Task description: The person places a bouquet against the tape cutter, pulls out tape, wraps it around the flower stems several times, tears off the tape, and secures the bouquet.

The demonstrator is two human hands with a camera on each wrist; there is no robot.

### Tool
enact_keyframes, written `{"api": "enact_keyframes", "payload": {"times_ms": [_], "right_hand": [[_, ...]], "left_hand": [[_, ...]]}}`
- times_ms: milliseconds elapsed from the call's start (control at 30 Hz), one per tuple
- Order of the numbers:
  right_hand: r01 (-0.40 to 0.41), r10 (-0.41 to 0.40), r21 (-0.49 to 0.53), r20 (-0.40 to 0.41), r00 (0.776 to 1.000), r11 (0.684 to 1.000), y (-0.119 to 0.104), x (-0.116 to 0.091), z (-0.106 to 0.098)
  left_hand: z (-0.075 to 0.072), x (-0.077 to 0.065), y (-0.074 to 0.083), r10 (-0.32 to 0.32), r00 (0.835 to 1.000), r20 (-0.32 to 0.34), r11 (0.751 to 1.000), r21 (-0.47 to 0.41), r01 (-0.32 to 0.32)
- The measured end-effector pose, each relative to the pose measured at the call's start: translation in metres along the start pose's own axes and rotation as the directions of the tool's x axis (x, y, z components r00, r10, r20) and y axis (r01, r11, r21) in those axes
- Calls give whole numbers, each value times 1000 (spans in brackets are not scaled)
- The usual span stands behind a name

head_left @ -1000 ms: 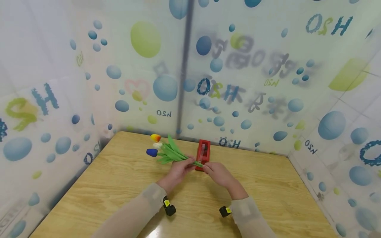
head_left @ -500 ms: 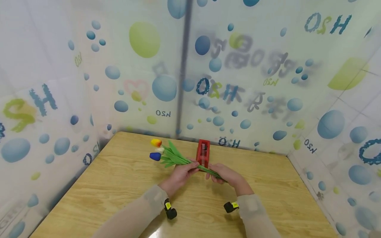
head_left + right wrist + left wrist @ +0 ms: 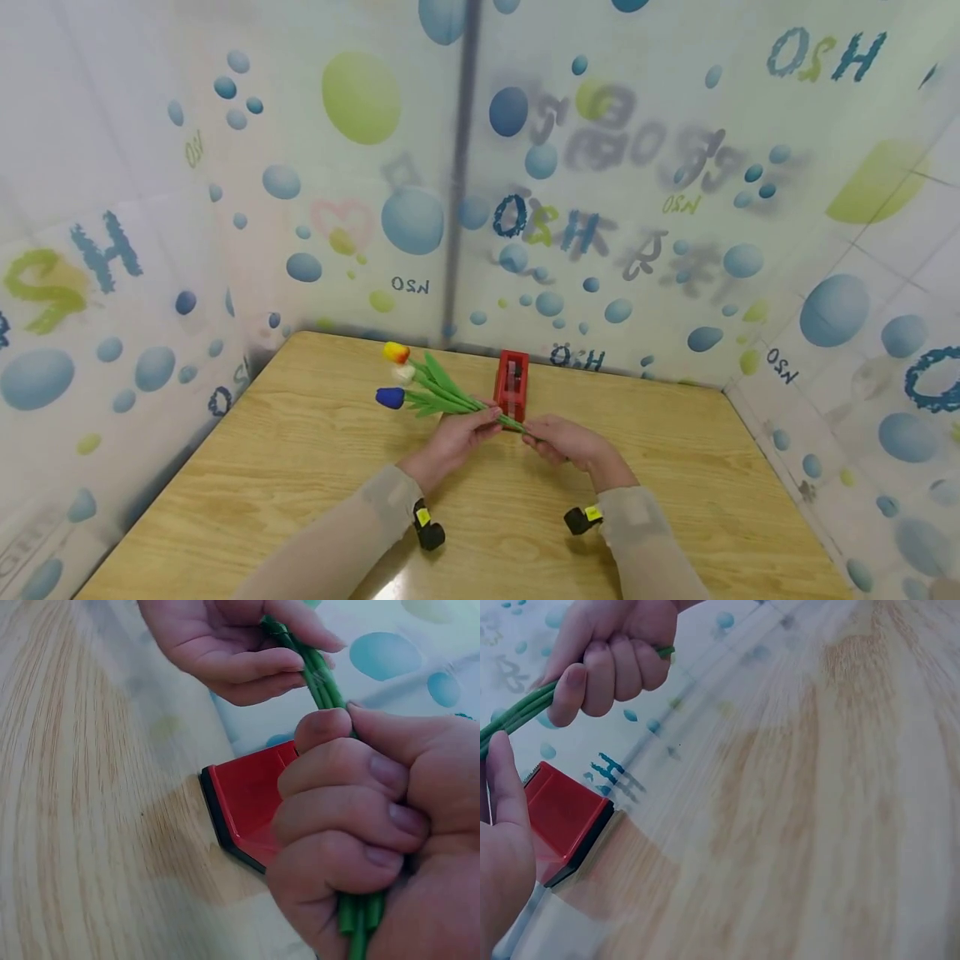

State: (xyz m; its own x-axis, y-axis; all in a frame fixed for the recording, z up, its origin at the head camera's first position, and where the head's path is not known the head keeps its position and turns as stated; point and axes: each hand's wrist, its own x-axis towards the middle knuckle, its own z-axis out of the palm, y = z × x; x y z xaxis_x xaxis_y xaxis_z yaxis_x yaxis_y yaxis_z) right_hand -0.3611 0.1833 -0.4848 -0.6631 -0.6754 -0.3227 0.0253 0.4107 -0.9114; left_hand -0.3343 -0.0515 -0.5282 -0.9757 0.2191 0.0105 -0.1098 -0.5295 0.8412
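Nearest the person, two pale sleeves [image 3: 633, 542] lead in from behind the hands, each wrist carrying a small black camera [image 3: 429, 527]. The right hand [image 3: 567, 442] curls all its fingers into a fist around the lower stems [image 3: 322, 686], whose cut ends poke out past the little finger. Ahead of it and to its left, the left hand [image 3: 459, 433] pinches the same stems between thumb and fingers, higher up. From there the flower bunch [image 3: 442, 392] slants away to the left of the left hand, blue, white and yellow-orange heads [image 3: 396, 353] outermost.

Handled well, the stems probably want both grips firm and in line, the left thumb keeping them bundled and the right fist turning rather than tugging, so none slides lengthwise. Whether clear tape wraps them is too blurred to tell.

Just beyond the gap between the hands, the red tape dispenser [image 3: 512, 375] sits on the table [image 3: 645, 417], near its far edge; a forward reach there seems best kept short. Right of the right hand the tabletop runs well out to its side edge, leaving elbow room. Past the far edge hangs the patterned sheeting [image 3: 360, 250].
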Motion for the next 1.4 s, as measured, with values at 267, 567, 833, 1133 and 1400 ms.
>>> {"api": "enact_keyframes", "payload": {"times_ms": [267, 567, 833, 1133, 1400], "right_hand": [[128, -161, -278, -97, 982, 952, -6, 0, 4], [111, -246, -545, -181, 952, 831, -14, 2, 10], [94, -226, -499, -211, 951, 861, -12, 2, 12], [-25, 9, -101, -155, 988, 995, -3, -2, 5], [-99, 102, 128, -24, 994, 987, 5, 0, 1]], "left_hand": [[6, -3, 0, 7, 1000, -29, 998, -60, -8], [7, -3, 0, -22, 987, -159, 997, -71, 11], [3, 1, 1, -37, 990, -139, 997, -75, 27], [1, 3, -2, -17, 997, -70, 1000, -17, 15], [2, 2, -2, -20, 997, -68, 1000, 15, 22]]}}
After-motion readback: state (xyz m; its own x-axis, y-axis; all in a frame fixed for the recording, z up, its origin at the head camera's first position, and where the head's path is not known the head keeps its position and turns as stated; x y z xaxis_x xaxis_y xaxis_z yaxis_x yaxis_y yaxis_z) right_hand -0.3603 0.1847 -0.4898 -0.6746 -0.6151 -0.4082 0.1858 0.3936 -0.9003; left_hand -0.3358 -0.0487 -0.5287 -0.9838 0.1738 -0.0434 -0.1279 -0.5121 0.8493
